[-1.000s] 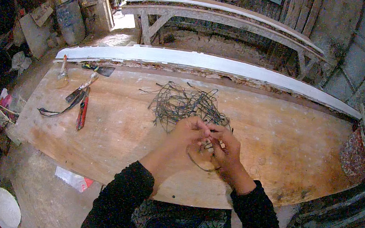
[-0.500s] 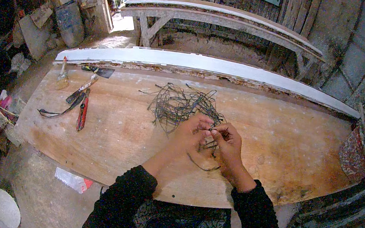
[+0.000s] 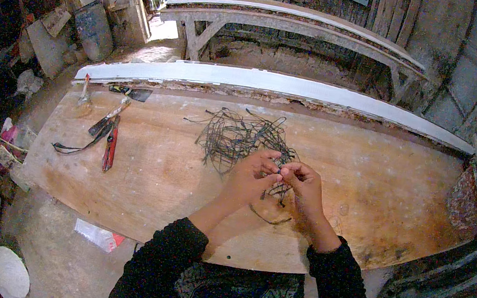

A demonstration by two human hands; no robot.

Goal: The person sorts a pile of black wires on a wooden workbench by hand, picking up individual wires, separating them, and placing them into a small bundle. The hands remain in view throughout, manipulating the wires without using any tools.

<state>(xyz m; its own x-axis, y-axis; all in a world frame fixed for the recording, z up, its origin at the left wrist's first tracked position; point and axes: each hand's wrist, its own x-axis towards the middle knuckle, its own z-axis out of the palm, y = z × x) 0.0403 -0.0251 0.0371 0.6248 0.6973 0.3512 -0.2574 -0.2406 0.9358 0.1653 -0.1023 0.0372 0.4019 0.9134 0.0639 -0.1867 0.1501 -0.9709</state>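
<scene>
A tangled heap of thin dark cords (image 3: 232, 140) lies on the wooden tabletop (image 3: 135, 194), with short ends sticking out. At its near right edge, my left hand (image 3: 246, 179) and my right hand (image 3: 306, 189) meet fingertip to fingertip. Both pinch a bit of dark cord between thumb and fingers; the fingers cover most of it. Below my hands, a separate short cord (image 3: 269, 219) curves across the wood. More cord ends hang or lie under my fingers, partly hidden.
On the table's left lie a red-handled tool (image 3: 110, 149), a dark strap (image 3: 73, 150) and a flat-bladed scraper (image 3: 141, 95). A long white-faced board (image 3: 275, 83) runs along the far edge. A speckled bag-like container (image 3: 466, 199) stands at the right end. Behind is a wooden bench (image 3: 310, 32).
The whole view has shifted slightly. My fingertips stay pinched together over the cord, with only small finger movement; the heap looks the same.
</scene>
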